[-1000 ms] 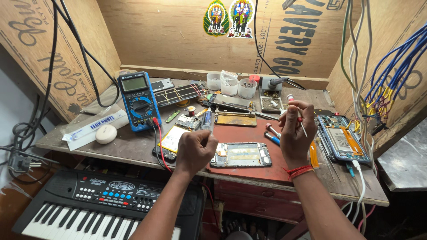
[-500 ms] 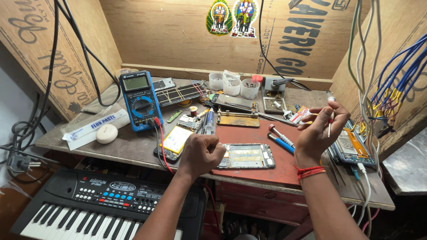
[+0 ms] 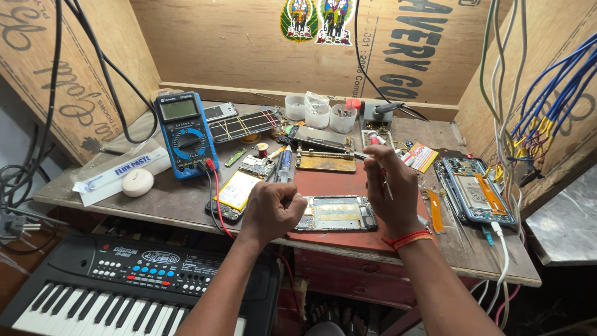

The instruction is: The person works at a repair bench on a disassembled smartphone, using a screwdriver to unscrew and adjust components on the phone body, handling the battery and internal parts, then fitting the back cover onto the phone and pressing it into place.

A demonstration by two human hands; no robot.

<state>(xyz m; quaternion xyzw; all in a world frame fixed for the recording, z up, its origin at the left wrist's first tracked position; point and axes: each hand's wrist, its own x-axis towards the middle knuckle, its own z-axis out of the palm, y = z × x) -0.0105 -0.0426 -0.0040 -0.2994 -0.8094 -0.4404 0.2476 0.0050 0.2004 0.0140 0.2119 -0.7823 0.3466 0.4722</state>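
Note:
An opened phone (image 3: 336, 213) lies face down on a red mat (image 3: 329, 182) at the bench's front edge, its inner parts showing. My left hand (image 3: 272, 210) is closed in a fist and rests against the phone's left end; I see nothing in it. Above the phone's right end, my right hand (image 3: 392, 186) pinches a thin metal tool with a red top (image 3: 374, 140). The shaft runs down along my fingers, and its tip is hidden behind the hand.
A blue multimeter (image 3: 185, 134) stands at the left with red and black leads. Near it are a phone with a yellow battery (image 3: 237, 190), a white round puck (image 3: 137, 182) and small plastic cups (image 3: 318, 112). Another opened phone (image 3: 476, 190) lies right. Cables hang right. An electronic keyboard (image 3: 124, 280) sits below.
My right hand, holding the thin tool, came back from the right side to just over the opened phone's right end. The left fist stayed at the phone's left end.

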